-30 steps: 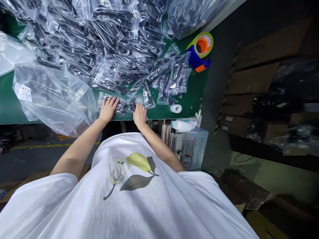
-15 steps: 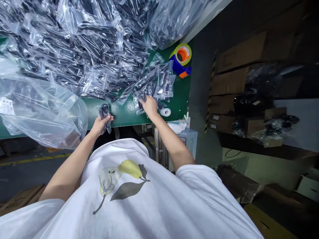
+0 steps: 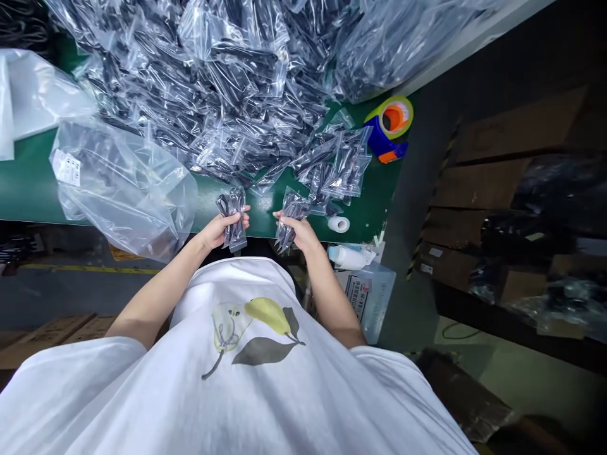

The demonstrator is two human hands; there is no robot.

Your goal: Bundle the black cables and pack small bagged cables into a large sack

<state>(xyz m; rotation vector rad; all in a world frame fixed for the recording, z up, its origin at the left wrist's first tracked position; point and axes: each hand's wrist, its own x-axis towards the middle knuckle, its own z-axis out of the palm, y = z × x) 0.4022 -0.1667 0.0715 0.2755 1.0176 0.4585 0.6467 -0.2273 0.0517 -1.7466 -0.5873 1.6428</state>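
bag pile [image 3: 227, 76] cut off above

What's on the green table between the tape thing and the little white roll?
In the head view, a small cluster of clear packets holding dark parts lies between the tape dispenser and the white roll.

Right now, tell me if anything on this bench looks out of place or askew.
The large clear bag droops over the green table's near edge, partly unsupported. The tape dispenser sits close to the right edge. Each hand, left hand and right hand, grips one small packet; nothing looks spilled or damaged.
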